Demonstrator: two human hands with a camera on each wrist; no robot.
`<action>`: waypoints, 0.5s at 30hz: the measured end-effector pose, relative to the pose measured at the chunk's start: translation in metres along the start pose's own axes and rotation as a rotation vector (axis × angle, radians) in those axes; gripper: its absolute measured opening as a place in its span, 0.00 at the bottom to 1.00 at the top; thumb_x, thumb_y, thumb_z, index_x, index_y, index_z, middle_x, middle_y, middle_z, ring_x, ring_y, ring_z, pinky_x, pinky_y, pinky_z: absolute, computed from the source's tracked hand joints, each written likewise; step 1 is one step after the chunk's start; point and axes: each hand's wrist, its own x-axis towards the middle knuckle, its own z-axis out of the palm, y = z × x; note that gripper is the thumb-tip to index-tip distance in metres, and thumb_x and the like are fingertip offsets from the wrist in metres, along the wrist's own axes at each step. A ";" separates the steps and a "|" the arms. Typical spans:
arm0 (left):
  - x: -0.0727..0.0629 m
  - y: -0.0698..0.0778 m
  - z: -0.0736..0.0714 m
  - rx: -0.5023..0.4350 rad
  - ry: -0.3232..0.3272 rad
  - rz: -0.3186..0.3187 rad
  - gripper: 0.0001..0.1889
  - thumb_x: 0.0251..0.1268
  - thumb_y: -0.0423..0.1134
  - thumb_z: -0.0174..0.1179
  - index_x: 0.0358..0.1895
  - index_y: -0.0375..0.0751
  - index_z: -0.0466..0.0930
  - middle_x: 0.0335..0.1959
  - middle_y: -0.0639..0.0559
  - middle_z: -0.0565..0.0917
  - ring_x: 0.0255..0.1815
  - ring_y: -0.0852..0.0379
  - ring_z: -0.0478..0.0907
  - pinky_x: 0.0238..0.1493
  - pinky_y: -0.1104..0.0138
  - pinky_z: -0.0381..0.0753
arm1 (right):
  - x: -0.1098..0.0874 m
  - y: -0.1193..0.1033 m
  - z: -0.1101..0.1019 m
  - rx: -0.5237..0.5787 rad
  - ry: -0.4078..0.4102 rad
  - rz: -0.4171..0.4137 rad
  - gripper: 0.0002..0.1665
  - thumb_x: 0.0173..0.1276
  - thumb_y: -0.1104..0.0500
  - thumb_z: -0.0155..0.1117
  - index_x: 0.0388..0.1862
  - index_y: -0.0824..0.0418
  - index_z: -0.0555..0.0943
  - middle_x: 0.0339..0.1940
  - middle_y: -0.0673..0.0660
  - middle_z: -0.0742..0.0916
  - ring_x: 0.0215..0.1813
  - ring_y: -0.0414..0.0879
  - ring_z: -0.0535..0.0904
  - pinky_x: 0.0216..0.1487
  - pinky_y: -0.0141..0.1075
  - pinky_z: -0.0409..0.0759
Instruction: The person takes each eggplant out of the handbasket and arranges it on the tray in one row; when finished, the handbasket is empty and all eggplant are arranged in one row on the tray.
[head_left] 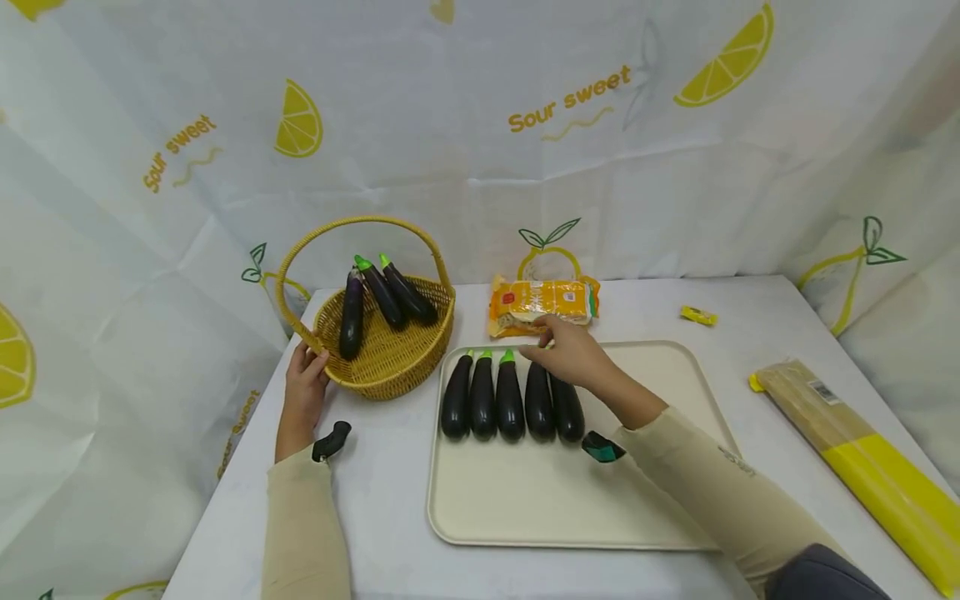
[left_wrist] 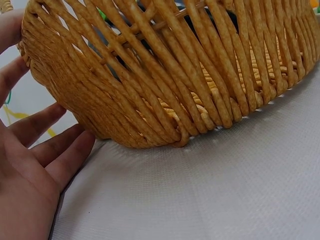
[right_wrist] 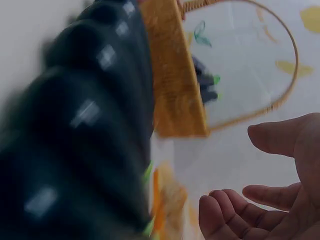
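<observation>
A wicker basket (head_left: 393,379) with a tall handle stands at the back left, holding three dark eggplants (head_left: 408,293). Against its left side rests my left hand (head_left: 306,392); in the left wrist view the spread fingers (left_wrist: 37,127) touch the woven wall (left_wrist: 150,90). Several eggplants (head_left: 483,400) lie side by side in a row on a cream tray (head_left: 540,500), stem ends toward the back. Above the stem ends at the right of the row hovers my right hand (head_left: 573,354), and the right wrist view shows nothing between its thumb and loosely bent fingers (right_wrist: 225,215).
Behind the tray lies an orange food packet (head_left: 551,298). A small yellow packet (head_left: 699,316) is at the back right. Along the right side lies a long yellow-and-clear pack of noodles (head_left: 862,467). A lemon-printed curtain (head_left: 480,150) closes off the back and sides.
</observation>
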 end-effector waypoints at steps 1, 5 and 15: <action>0.000 0.000 0.000 -0.005 -0.002 0.003 0.27 0.75 0.33 0.51 0.74 0.44 0.58 0.67 0.43 0.64 0.56 0.56 0.71 0.50 0.71 0.74 | 0.008 -0.012 0.003 -0.006 -0.004 -0.035 0.38 0.68 0.43 0.62 0.69 0.62 0.68 0.44 0.56 0.82 0.37 0.49 0.77 0.38 0.42 0.76; 0.000 -0.001 -0.001 -0.015 -0.011 0.008 0.27 0.75 0.33 0.50 0.74 0.43 0.57 0.66 0.43 0.64 0.57 0.56 0.70 0.51 0.71 0.73 | 0.044 -0.061 0.023 -0.013 -0.026 -0.144 0.34 0.67 0.46 0.63 0.67 0.60 0.70 0.44 0.54 0.82 0.39 0.47 0.78 0.41 0.42 0.77; 0.002 0.000 -0.005 0.011 0.001 -0.018 0.29 0.74 0.35 0.54 0.74 0.46 0.58 0.66 0.44 0.64 0.59 0.56 0.70 0.53 0.69 0.72 | 0.133 -0.123 0.086 -0.061 0.008 -0.194 0.30 0.73 0.51 0.60 0.69 0.61 0.68 0.58 0.58 0.79 0.54 0.49 0.77 0.52 0.41 0.76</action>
